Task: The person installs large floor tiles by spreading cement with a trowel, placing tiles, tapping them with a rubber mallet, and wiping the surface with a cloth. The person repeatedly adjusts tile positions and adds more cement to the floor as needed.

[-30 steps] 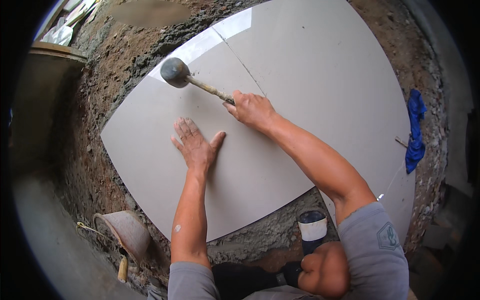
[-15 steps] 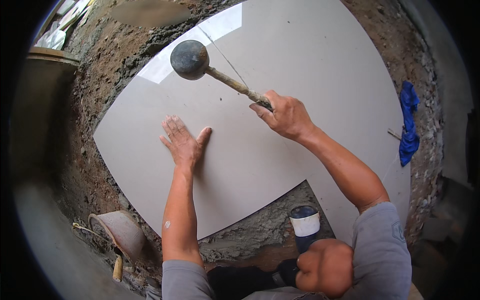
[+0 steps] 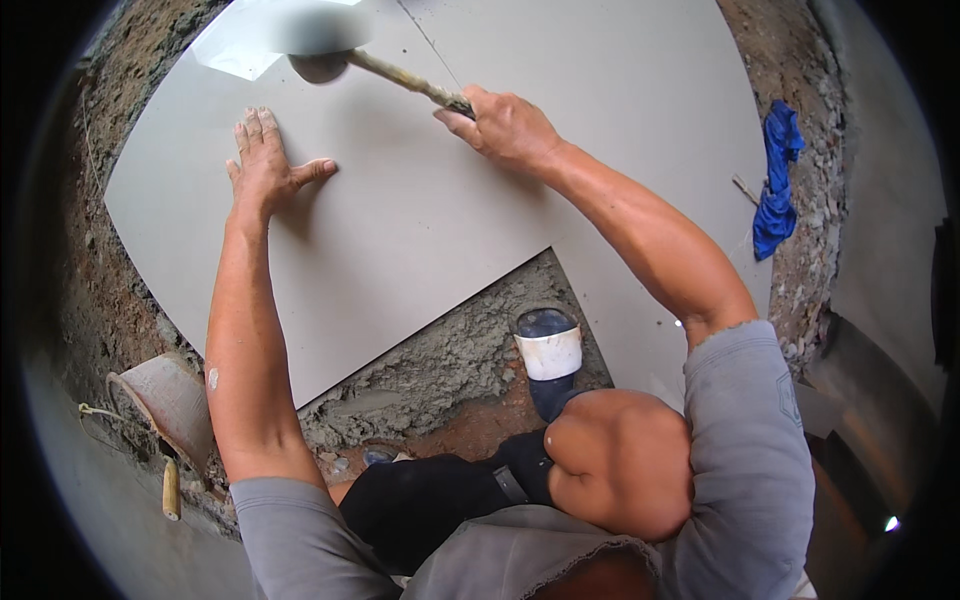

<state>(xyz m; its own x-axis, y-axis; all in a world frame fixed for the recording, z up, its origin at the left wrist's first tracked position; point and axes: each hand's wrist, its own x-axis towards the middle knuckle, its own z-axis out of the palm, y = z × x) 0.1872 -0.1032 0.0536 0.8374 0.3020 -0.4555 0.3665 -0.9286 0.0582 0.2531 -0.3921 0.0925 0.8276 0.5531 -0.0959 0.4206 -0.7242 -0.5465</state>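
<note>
My right hand (image 3: 510, 128) is wrapped round the wooden handle of a rubber mallet (image 3: 408, 82). Its dark round head points away to the far left, over a large pale grey floor tile (image 3: 400, 240); a blurred patch covers part of the head, and I cannot tell whether it touches the tile. My left hand (image 3: 264, 165) lies flat on the same tile, fingers spread and thumb out to the right. A thin seam (image 3: 430, 42) runs along the tile surface beyond my right hand. Grey mortar (image 3: 440, 345) shows past the tile's near edge.
A blue cloth (image 3: 778, 185) lies at the right edge of the tiles. On the left stands a mortar-stained bucket (image 3: 168, 400), tipped over, with a wooden tool handle (image 3: 172, 490) near it. My boot (image 3: 548, 345) rests in the mortar gap. Rough soil borders the tiles.
The view has shifted, so the tile and both hands sit higher and further left. The mallet head looks smaller and lower, closer to the tile. My left hand stays flat on it.
</note>
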